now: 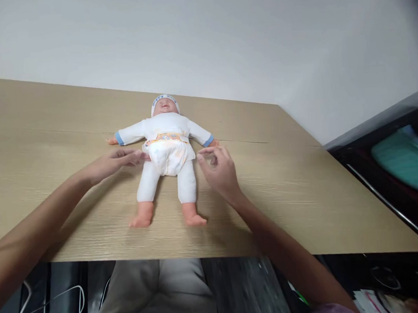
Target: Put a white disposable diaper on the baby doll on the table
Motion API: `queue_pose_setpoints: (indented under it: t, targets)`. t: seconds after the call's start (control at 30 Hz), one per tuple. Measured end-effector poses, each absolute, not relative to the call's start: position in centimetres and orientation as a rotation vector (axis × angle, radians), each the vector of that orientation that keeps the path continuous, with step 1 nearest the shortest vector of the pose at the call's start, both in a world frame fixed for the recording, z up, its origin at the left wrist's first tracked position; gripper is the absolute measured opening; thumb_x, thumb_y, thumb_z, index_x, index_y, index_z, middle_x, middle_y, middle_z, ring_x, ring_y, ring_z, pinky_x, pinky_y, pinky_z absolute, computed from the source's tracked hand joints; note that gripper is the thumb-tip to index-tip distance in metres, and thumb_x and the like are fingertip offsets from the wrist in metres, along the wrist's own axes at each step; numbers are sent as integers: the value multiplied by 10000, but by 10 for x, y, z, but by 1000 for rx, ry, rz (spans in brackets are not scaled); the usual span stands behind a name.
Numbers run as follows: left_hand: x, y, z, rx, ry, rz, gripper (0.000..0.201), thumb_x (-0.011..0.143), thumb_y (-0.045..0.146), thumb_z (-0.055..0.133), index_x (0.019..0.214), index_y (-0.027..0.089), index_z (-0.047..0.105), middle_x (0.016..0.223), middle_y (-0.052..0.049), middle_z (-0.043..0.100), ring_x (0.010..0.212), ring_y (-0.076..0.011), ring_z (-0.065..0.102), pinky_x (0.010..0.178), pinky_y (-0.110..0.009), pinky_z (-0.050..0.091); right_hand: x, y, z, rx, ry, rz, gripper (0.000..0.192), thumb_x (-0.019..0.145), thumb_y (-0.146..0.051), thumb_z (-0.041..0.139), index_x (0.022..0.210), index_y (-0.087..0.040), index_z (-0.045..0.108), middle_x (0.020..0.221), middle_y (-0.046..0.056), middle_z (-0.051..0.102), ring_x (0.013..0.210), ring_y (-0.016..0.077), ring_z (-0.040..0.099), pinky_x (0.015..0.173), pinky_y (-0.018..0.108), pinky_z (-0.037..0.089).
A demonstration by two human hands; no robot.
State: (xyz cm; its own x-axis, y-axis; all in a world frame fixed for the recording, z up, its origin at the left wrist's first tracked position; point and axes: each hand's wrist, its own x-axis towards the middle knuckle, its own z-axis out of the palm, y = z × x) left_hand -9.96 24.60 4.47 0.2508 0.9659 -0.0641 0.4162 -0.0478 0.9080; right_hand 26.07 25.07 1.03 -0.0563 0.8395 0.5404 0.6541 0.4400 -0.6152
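On the left, the left hand (114,164) reaches in low over the wooden table (32,140), palm down and fingers stretched out flat and close together, their tips touching or all but touching the left edge of the diaper (169,155) at the doll's hip. The doll (165,150) lies on its back in the middle of the table, toward the far side, its long axis running near to far: bare feet point to the near edge, the capped head to the far wall, and both arms are spread out sideways. So the diaper sits straight to the right of the left fingertips and straight to the left of the right hand, between the two. The doll wears a white suit with blue cuffs and a white cap with blue lettering; the diaper is white and puffy with an orange printed waistband across the belly. On the right, the right hand (219,170) hovers just beside the doll's other hip, thumb and forefinger drawn close in a loose pinch with nothing visible between them, the other fingers curled. Both hands look about equally near, the left perhaps in contact.
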Motion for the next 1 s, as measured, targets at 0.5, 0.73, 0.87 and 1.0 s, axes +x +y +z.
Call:
queue_pose_setpoints:
  t: [0.5, 0.73, 0.87, 1.0]
  targets:
    - [-104, 354, -12, 2280, 1936, 882, 652, 1053, 676, 551, 1436, 161, 663, 1400, -255, 730, 1338, -469, 598, 1239, -629, 355, 257, 385, -35, -1565, -1989, -62, 484, 1113, -508, 560, 1361, -128, 729, 1308, 234, 794, 1207, 391, 690, 1126, 533, 477]
    - [-55, 306, 43, 1635, 2033, 805, 616, 980, 549, 704, 1434, 164, 548, 1317, -193, 790, 1112, -361, 753, 957, -453, 583, 235, 357, 9, -1780, -1878, 416, 356, 1109, -466, 620, 1264, -185, 773, 1252, 188, 846, 1089, 340, 764, 921, 389, 543]
    - [-49, 222, 71, 1660, 1899, 946, 664, 952, 665, 755, 1393, 219, 536, 1318, -154, 804, 1073, -331, 790, 906, -426, 611, 263, 312, 31, -1539, -1869, 621, 386, 1061, -490, 678, 1331, -229, 768, 1297, 109, 853, 1123, 308, 769, 947, 380, 573]
    - [-48, 90, 54, 1831, 1775, 1020, 638, 963, 623, 766, 1407, 234, 522, 1345, -142, 802, 1139, -340, 820, 863, -398, 647, 303, 231, 55, -1281, -1978, 642, 404, 1041, -444, 673, 1359, -214, 766, 1207, 76, 851, 1081, 288, 760, 946, 377, 581]
